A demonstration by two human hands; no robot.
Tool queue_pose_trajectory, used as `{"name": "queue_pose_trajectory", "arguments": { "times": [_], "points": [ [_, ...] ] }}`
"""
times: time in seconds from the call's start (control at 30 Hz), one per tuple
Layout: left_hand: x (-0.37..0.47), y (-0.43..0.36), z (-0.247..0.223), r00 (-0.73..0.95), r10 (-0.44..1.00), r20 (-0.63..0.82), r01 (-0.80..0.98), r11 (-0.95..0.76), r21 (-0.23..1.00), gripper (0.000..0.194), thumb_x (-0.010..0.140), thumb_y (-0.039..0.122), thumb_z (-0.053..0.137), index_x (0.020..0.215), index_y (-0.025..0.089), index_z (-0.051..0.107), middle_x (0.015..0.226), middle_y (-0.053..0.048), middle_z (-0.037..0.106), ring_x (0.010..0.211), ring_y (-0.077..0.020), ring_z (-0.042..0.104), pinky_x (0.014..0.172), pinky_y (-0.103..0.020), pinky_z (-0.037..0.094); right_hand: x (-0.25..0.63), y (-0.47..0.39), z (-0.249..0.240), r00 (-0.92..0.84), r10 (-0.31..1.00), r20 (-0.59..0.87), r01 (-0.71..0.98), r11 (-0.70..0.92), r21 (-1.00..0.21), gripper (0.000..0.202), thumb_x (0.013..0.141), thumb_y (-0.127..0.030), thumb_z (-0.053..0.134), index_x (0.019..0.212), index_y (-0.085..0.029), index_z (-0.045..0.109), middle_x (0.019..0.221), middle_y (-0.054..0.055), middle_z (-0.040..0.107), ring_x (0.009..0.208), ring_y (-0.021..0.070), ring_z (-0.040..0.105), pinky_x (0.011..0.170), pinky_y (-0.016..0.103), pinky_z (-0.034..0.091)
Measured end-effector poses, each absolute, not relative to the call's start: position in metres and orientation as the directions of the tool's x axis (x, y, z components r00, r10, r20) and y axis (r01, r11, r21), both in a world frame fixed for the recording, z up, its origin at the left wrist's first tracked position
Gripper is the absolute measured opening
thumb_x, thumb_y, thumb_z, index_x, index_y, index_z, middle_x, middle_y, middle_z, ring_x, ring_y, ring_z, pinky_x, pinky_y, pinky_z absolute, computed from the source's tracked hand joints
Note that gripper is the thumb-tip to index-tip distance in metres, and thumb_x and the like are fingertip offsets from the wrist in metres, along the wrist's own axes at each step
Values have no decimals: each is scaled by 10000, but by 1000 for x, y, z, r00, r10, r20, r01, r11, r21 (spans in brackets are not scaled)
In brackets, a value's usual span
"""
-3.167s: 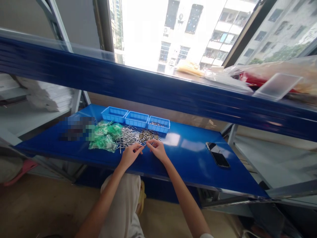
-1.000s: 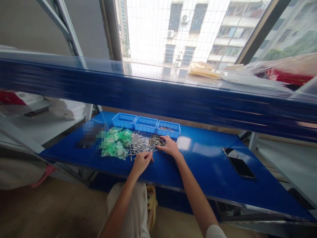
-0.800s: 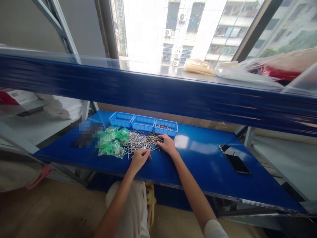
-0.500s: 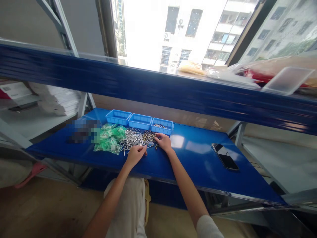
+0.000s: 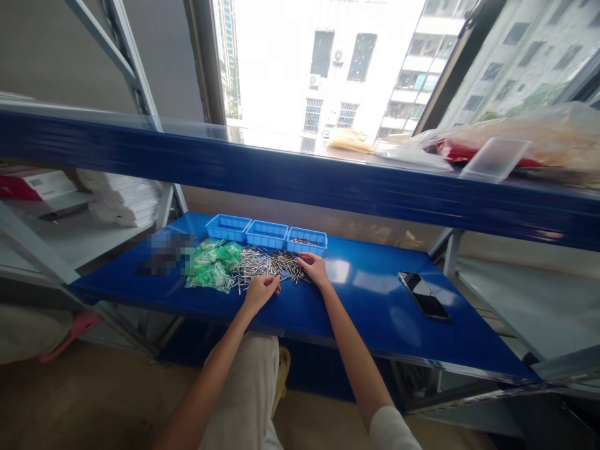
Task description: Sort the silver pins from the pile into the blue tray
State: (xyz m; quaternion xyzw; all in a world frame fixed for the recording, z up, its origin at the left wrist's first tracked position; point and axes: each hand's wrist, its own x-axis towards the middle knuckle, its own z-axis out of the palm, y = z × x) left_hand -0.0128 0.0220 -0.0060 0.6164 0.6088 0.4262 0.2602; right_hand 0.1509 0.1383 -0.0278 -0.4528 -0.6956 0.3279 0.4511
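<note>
My left hand (image 5: 261, 294) rests low at the front of a heap of thin silver metal rods (image 5: 255, 261). Its thumb and fingers are pinched together, and a slim metal rod (image 5: 284, 277) shows at the fingertips. At the right side of a smaller pile of dark and brass-toned rods (image 5: 287, 261), my right hand (image 5: 314, 269) has its fingertips bent closed; whatever lies in them is too small to make out. Green plastic bags (image 5: 213, 262) of metal pieces lie left of the silver heap.
Behind the heaps stand blue trays: a left one (image 5: 228, 235), a middle one (image 5: 267, 242) and a right one (image 5: 307, 249) with rods inside. A phone (image 5: 424, 295) lies on the blue table (image 5: 365, 312). A blue shelf beam (image 5: 300, 194) crosses above, carrying plastic bags (image 5: 553, 144).
The camera view has shifted slightly. My right hand has moved a little at the edge of the dark rods; my left hand stays pinched in nearly the same place.
</note>
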Motion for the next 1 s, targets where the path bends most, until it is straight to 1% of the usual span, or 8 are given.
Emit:
{"name": "queue_pose_trajectory", "arguments": {
  "times": [0.1, 0.2, 0.33, 0.5, 0.67, 0.83, 1.0],
  "points": [
    [-14, 18, -4, -86, 973, 214, 490, -146, 859, 433, 779, 462, 415, 536, 165, 616, 520, -14, 618, 512, -129, 556, 553, -229, 407, 150, 137, -26, -187, 925, 331, 353, 378, -856, 289, 704, -352, 596, 903, -158, 674, 799, 72, 690, 735, 183, 634, 647, 279, 486],
    [-17, 13, -4, -100, 975, 198, 415, -140, 899, 422, 782, 465, 417, 573, 156, 616, 544, -22, 620, 508, -122, 534, 519, -219, 395, 148, 134, -24, -198, 930, 309, 369, 363, -856, 285, 705, -351, 596, 907, -167, 678, 805, 68, 693, 710, 180, 636, 642, 287, 488],
    [-19, 9, -5, -144, 974, 173, 362, -111, 926, 420, 783, 466, 420, 581, 151, 610, 539, -22, 611, 484, -110, 497, 497, -210, 384, 146, 132, -22, -187, 942, 278, 399, 332, -855, 255, 704, -330, 607, 898, -183, 681, 812, 55, 695, 768, 188, 639, 691, 300, 488],
    [-19, 6, 0, -128, 980, 153, 388, -93, 917, 409, 768, 464, 432, 581, 151, 618, 542, -22, 616, 494, -115, 505, 513, -215, 400, 146, 128, -17, -171, 947, 271, 438, 320, -840, 218, 705, -333, 625, 877, -213, 683, 819, 26, 696, 796, 171, 635, 705, 269, 475],
    [-23, 6, 7, -117, 987, 114, 433, -53, 900, 390, 726, 487, 458, 574, 171, 630, 553, -19, 632, 534, -137, 541, 538, -224, 431, 143, 125, -15, -130, 944, 302, 498, 326, -804, 227, 718, -388, 625, 872, -228, 672, 816, -6, 694, 786, 143, 630, 675, 223, 453],
    [-29, 8, 6, -114, 990, 77, 464, -15, 886, 391, 696, 526, 471, 610, 188, 650, 591, -20, 653, 587, -166, 563, 579, -246, 454, 141, 124, -12, -112, 950, 291, 567, 302, -767, 234, 728, -431, 617, 893, -270, 656, 818, -38, 691, 807, 137, 623, 698, 224, 436],
    [-30, 7, 9, -114, 992, 61, 494, 3, 870, 403, 682, 557, 475, 620, 202, 657, 608, 1, 665, 603, -162, 565, 622, -250, 467, 140, 121, -7, -126, 949, 291, 584, 308, -751, 226, 736, -452, 598, 858, -273, 660, 840, -44, 688, 821, 138, 616, 693, 219, 432]
  ]
}}
